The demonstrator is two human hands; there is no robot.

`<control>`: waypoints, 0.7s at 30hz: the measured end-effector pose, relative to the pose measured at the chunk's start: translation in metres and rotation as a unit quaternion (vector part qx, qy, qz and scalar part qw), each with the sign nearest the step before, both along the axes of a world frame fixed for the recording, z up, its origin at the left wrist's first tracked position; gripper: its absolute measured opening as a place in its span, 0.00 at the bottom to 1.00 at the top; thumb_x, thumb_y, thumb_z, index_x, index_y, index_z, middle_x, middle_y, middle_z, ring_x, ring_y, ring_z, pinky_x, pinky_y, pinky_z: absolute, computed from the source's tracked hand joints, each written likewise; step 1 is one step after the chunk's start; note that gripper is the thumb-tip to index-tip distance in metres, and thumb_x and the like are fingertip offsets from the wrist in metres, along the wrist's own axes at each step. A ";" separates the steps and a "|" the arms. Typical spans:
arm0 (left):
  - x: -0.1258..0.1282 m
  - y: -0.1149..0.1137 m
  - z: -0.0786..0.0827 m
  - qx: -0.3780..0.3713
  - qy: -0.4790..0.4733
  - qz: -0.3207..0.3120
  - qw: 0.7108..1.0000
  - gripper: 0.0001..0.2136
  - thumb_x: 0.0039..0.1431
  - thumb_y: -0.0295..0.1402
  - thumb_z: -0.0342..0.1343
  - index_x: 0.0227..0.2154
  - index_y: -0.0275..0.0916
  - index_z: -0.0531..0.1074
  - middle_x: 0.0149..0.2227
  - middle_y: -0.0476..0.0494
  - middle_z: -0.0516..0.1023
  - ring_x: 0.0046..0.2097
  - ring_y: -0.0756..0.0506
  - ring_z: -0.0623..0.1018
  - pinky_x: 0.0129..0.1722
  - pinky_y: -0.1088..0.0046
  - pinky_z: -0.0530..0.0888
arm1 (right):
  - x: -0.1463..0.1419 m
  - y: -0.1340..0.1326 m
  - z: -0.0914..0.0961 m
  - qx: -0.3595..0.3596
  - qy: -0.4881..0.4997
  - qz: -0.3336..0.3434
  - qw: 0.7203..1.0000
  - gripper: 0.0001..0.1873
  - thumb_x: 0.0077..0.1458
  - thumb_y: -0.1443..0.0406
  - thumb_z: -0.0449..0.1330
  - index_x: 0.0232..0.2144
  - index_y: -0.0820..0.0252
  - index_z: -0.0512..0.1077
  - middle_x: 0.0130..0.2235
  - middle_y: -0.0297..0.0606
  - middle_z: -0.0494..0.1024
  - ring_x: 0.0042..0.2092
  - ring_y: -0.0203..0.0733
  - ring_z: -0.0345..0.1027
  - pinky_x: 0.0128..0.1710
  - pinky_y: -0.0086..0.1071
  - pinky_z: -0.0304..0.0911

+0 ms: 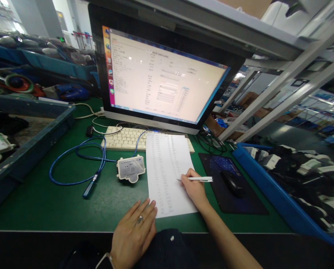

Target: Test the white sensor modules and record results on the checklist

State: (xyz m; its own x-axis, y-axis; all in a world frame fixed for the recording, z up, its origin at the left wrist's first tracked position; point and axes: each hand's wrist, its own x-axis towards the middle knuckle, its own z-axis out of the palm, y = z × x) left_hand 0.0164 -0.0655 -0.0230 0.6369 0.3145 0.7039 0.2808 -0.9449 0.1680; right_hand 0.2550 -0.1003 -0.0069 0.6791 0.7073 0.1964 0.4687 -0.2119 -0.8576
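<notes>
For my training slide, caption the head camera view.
Right hand holding a white pen over a printed sheet, left hand at its lower left corner, monitor behind.

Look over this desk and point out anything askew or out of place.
The paper overlaps the keyboard, hiding many keys on its right half, which is odd if typing is needed. The blue cable sprawls in loose loops. No spill or damage stands out.
</notes>
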 end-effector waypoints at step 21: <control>0.000 -0.002 0.001 -0.013 -0.007 0.004 1.000 0.13 0.60 0.24 0.48 0.43 0.37 0.75 0.46 0.45 0.79 0.48 0.45 0.78 0.50 0.67 0.76 | 0.000 0.000 0.003 -0.001 -0.027 -0.020 0.999 0.13 0.43 0.63 0.54 0.12 0.54 0.55 0.14 0.26 0.61 0.21 0.34 0.56 0.25 0.30 0.53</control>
State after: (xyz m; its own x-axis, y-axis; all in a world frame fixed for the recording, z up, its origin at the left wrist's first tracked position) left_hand 0.0168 -0.0671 -0.0219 0.6247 0.3379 0.7039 0.2861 -0.9379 0.1963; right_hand 0.2546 -0.1005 -0.0036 0.6957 0.6798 0.2320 0.5054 -0.2337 -0.8306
